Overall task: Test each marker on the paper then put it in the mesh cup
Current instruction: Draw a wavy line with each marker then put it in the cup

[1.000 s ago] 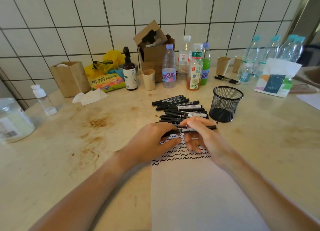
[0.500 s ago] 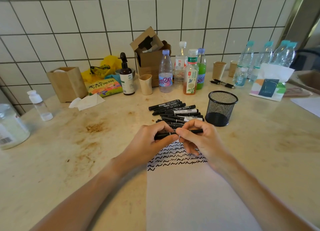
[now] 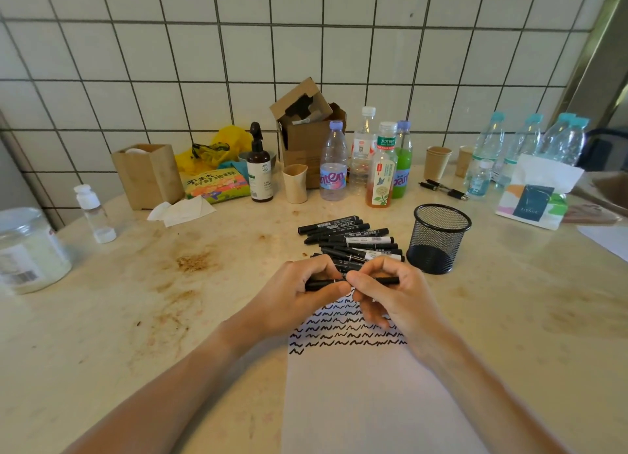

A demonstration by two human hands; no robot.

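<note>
Your left hand [image 3: 299, 292] and right hand [image 3: 387, 295] both clamp fingers on one marker [image 3: 387, 280] above the paper [image 3: 356, 402]. Pull the cap crookedly and ink could smear your fingers, or your elbow could topple the mesh cup [image 3: 436, 239].

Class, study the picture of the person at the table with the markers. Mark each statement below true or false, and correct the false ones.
1. Both hands hold one black marker level above the paper. True: the left hand grips one end, the right hand the other.
2. The mesh cup lies on its side. False: it stands upright, to the right of the marker pile.
3. The paper is blank. False: rows of black squiggles cross its top part.
4. The mesh cup holds several markers. False: none shows inside it.
5. Bottles stand along the tiled wall. True.
</note>
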